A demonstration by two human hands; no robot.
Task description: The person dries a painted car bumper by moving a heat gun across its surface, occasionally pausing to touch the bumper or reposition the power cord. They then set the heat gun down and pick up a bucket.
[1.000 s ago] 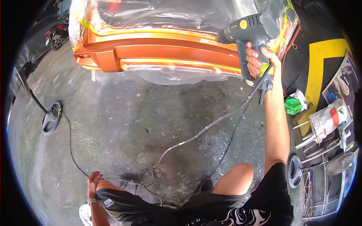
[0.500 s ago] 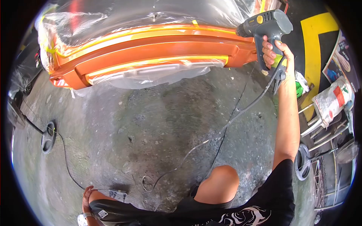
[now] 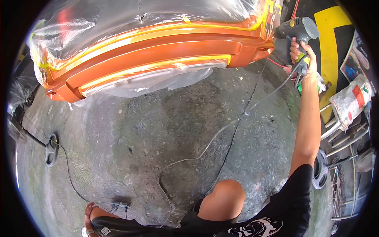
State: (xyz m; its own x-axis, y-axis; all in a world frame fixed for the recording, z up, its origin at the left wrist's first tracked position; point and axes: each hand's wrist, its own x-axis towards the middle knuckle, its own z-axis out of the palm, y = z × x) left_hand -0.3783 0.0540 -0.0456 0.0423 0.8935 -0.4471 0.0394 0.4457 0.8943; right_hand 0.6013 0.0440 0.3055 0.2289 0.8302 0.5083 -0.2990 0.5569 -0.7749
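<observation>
My right hand [image 3: 303, 53] is wrapped round the handle of a dark grey heat gun [image 3: 302, 28], its nozzle pointing left at the right end of an orange bumper [image 3: 158, 48]. Yellow tape and clear plastic film [image 3: 130, 19] border the bumper above and below. From the gun's base a grey cord [image 3: 221, 132] runs down across the floor. At the lower left, my left hand [image 3: 89, 211] rests on my left knee, its fingers small and partly hidden, near a power strip [image 3: 119, 204].
On the right are a white plastic-wrapped container [image 3: 351, 102], a yellow floor marking [image 3: 328, 51], a fan base [image 3: 320, 170] and metal racks. A second round stand base [image 3: 51, 150] with a cable is at the left. Cords cross the concrete floor [image 3: 169, 118].
The view has turned, so the bumper sits further left and tilts. My right hand and the heat gun have shifted right, past the bumper's right end. My left hand stays at the knee.
</observation>
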